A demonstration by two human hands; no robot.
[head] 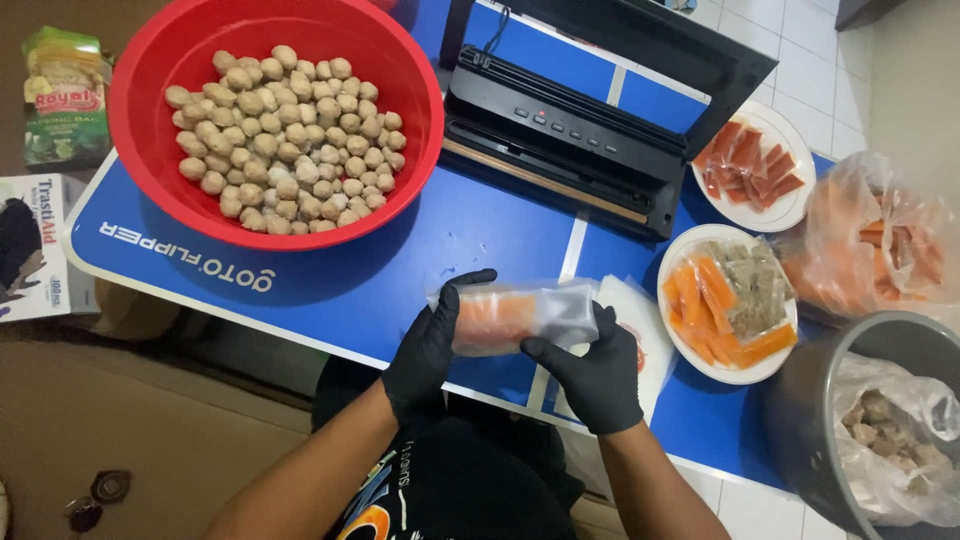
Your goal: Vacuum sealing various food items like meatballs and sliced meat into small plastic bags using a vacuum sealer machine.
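Both gloved hands, left hand (428, 345) and right hand (594, 372), grasp a clear food bag (515, 315) above the blue table (480, 235). Behind it sits a black sealer (570, 135), with a red bowl (140, 110) of meatballs to the left and a plate (672, 262) of orange sticks just right.

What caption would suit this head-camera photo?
Two gloved hands, left hand and right hand, hold a clear food pouch over a blue table.

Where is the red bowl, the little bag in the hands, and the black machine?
red bowl (150, 60): head view, bare inner wall.
bag (515, 315): head view, its orange middle.
black machine (570, 130): head view, the button strip.
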